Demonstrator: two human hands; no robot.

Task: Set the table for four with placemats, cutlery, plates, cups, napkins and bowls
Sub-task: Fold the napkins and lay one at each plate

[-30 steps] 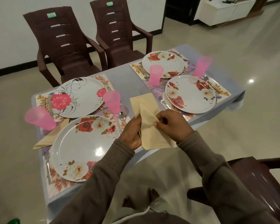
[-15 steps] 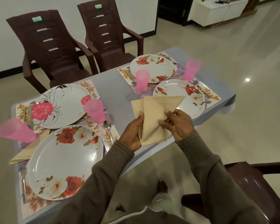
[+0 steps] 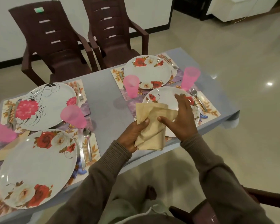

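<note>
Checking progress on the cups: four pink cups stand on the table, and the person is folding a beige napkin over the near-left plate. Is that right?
One detail is off. The head view shows the beige napkin, gripped by the left hand with the right hand on it, over the near-right plate, not the near-left plate. Four pink cups do stand there.

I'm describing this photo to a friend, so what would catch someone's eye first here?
Probably the beige napkin at centre, gripped by the left hand while the right hand lies open over it. Next, four floral plates on placemats, like the big one at near left, each with a pink cup, such as the middle one.
</note>
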